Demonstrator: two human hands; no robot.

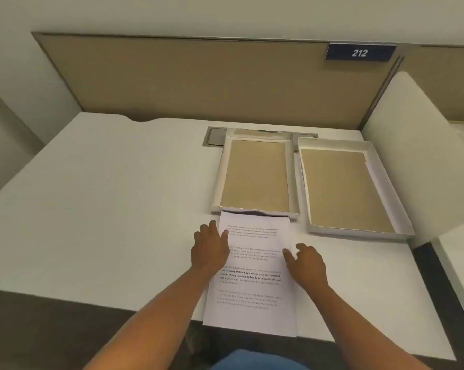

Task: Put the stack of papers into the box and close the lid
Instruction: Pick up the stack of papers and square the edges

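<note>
A stack of white printed papers (253, 289) lies on the desk's near edge, its bottom end hanging slightly over. My left hand (211, 248) rests on its left edge, fingers spread. My right hand (305, 263) is at its right edge, fingers loosely apart, holding nothing. Just beyond the papers sits a shallow white box (291, 180) with a brown floor, open. To its right lies a second similar white tray (304, 182), probably the lid, upside down, also brown inside. Which of the two is the lid I cannot tell for sure.
A white desk (105, 209) carries everything. A tan partition (198, 81) stands at the back with a blue sign "212" (359, 52). A grey cable hatch (215, 137) sits behind the box. A white divider panel (418, 156) borders the right side.
</note>
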